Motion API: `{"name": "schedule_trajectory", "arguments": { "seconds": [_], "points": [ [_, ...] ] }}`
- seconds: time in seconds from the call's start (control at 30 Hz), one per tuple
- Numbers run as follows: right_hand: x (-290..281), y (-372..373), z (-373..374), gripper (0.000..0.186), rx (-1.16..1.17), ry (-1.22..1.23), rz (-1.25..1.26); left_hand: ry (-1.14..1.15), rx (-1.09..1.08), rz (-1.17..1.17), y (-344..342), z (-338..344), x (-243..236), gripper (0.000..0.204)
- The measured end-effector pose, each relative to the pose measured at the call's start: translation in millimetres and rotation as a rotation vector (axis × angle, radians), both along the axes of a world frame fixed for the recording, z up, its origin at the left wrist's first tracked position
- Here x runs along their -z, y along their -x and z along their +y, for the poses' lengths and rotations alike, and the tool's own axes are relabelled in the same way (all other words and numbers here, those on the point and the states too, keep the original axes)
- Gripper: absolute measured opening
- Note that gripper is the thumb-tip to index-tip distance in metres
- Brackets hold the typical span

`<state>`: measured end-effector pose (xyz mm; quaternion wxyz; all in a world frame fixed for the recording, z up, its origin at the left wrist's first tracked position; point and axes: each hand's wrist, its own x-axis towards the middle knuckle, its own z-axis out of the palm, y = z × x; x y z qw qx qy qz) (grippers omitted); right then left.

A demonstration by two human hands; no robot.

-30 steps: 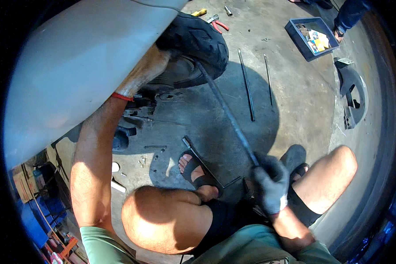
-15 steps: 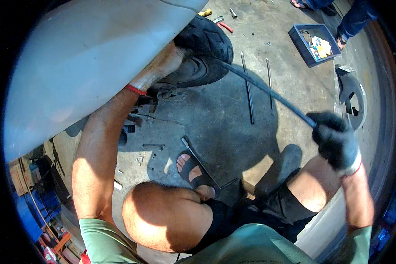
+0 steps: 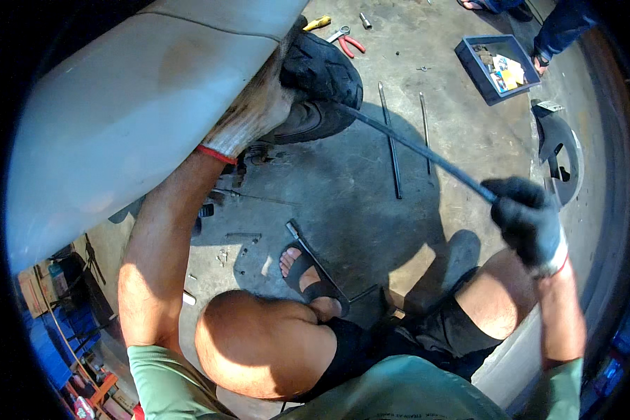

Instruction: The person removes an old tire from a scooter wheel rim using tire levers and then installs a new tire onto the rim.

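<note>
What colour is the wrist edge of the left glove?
The wrist edge is red; it shows best in the head view.

No words, numbers or signs can be read clearly. A short row of small dark lettering stands on the front of the green shirt (image 3: 399,388), too small to make out. The white, yellow and blue packets (image 3: 509,75) in the dark blue tray (image 3: 473,75) look printed, and the pale label (image 3: 551,106) by the grey curved part (image 3: 575,162) is blurred.
</note>
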<state>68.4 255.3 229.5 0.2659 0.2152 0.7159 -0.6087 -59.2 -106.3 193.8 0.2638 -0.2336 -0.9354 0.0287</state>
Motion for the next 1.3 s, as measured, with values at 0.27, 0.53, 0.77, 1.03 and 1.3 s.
{"name": "schedule_trajectory", "arguments": {
  "seconds": [0.27,0.53,0.77,1.03,1.3],
  "points": [
    [2,-4,-7,0.034,-0.026,0.006,0.023,-0.038,-0.06,-0.012,7,-10,16,0.061],
    [39,-74,-44,0.033,0.201,0.082,0.127,-0.071,0.055,0.054,8,10,24,0.062],
    [-9,35,19,0.027,-0.052,-0.066,0.06,-0.152,0.013,-0.009,12,10,31,0.062],
    [29,-69,-50,0.027,0.24,0.137,0.087,-0.042,-0.035,-0.09,5,8,20,0.064],
    [62,-119,-94,0.025,0.35,0.115,0.137,-0.095,0.087,-0.022,3,19,25,0.069]
  ]
}}
